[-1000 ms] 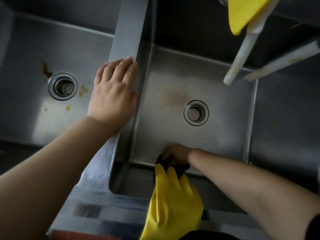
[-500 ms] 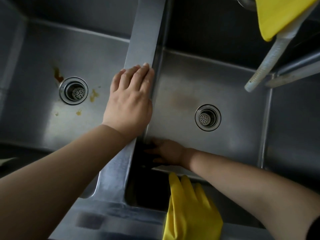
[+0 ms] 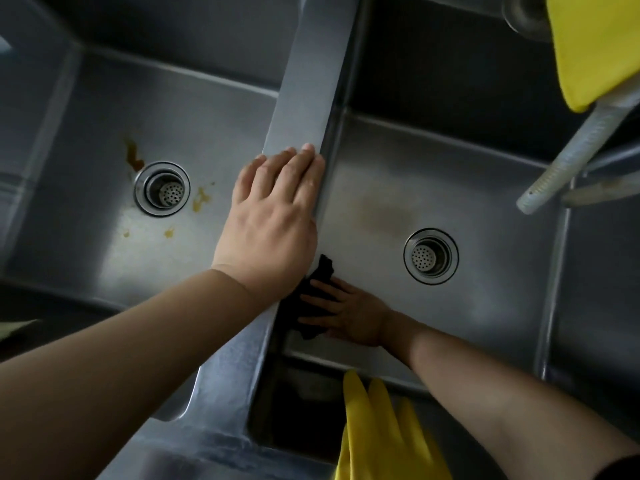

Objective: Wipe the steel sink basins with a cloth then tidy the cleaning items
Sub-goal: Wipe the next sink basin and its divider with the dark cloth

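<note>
Two steel basins lie side by side, split by a flat divider (image 3: pixel 304 98). My left hand (image 3: pixel 273 220) rests flat on that divider, fingers straight. Down in the right basin (image 3: pixel 485 202), my right hand (image 3: pixel 346 313) presses a black cloth (image 3: pixel 304 303) onto the floor at the near left corner, fingers spread over it. A faint brownish smear (image 3: pixel 381 213) marks the floor left of the right drain (image 3: pixel 430 256). The left basin (image 3: pixel 86 150) has brown and yellow stains (image 3: pixel 199 199) around its drain (image 3: pixel 162 188).
A yellow rubber glove (image 3: pixel 384 434) hangs over the near rim of the right basin. Another yellow glove (image 3: pixel 599 46) hangs at the top right above a white ribbed hose (image 3: pixel 571 157). A further steel compartment (image 3: pixel 606 289) lies to the right.
My right hand has slid the black cloth from the near middle of the right basin to its near left corner and up along the divider wall. My left hand stayed on the divider.
</note>
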The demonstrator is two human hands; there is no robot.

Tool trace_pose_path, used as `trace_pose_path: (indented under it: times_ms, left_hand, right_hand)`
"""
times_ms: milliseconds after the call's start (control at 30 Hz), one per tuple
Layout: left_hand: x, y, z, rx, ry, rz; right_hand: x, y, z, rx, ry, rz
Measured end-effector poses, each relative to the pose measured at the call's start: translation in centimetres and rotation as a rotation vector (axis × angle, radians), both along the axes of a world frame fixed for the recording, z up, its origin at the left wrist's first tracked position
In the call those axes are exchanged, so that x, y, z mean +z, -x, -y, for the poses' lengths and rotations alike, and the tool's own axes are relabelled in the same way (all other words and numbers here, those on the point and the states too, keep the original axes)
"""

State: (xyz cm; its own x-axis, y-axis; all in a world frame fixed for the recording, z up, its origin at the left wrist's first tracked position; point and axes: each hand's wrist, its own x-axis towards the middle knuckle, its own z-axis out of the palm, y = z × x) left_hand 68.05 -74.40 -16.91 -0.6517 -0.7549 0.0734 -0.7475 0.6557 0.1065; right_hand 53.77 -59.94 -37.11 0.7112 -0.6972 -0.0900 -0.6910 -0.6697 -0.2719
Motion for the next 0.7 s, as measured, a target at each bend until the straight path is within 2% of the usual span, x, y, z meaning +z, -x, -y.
trace_pose_path:
  times_ms: [200,500,600,700]
  left_hand:
    - [0.2,0.2,0.3,0.001,-0.025,0.003]
    - [-0.1,0.3,0.5,0.02,-0.025,-0.011]
    - [-0.1,0.3,0.5,0.022,-0.023,-0.01]
    - [0.0,0.4,0.6,0.019,-0.034,-0.007]
  right_hand:
    - [-0.3,4.2,7.4,-0.356,0.019,-0.007]
    - [-1.5,10.2,19.1,-0.791,-0.097,-0.115]
    - [-1.5,10.4,20.6,-0.906,-0.118,-0.105]
    - [-1.1,9.1,18.8,-0.91,-0.122,-0.063]
